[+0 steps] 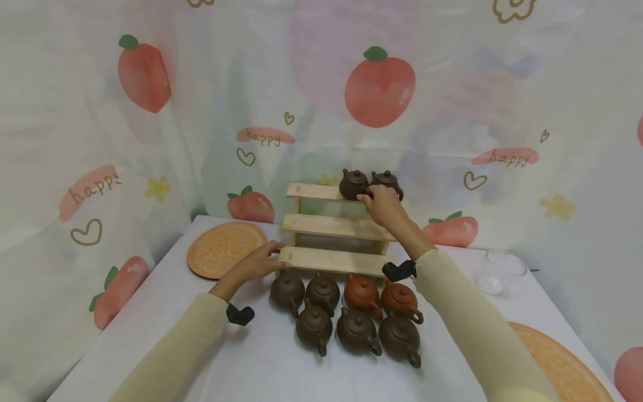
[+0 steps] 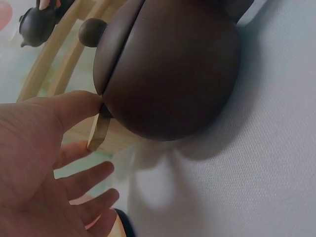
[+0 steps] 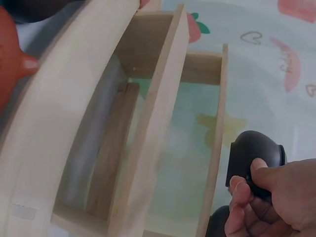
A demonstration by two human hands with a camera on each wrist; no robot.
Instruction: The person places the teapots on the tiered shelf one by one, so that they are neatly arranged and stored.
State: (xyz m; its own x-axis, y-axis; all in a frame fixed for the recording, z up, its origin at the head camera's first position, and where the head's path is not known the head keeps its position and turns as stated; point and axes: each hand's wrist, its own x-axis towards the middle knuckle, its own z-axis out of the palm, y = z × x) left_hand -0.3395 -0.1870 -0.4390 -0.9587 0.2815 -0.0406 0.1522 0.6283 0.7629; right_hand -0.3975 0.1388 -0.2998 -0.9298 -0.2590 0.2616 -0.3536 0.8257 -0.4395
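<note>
On the top step of the pale wooden stair-shaped rack [image 1: 331, 226], at twelve o'clock, the right hand [image 1: 384, 204] grips a round, matte dark-brown clay teapot [image 1: 354, 184] beside its twin [image 1: 388, 181]. At nine o'clock the left hand [image 1: 257, 262] rests with relaxed fingers on the lowest plank's end, just beside a smooth, bulbous brown pot [image 1: 287, 291].

A white table [image 1: 150, 335] fills the near scene, round orange mats at its far left [image 1: 221, 248] and near right [image 1: 562, 363]. Behind and to both sides hangs a pale cloth backdrop [image 1: 452, 84] — printed peaches, hearts, "happy" — softly, evenly lit.
</note>
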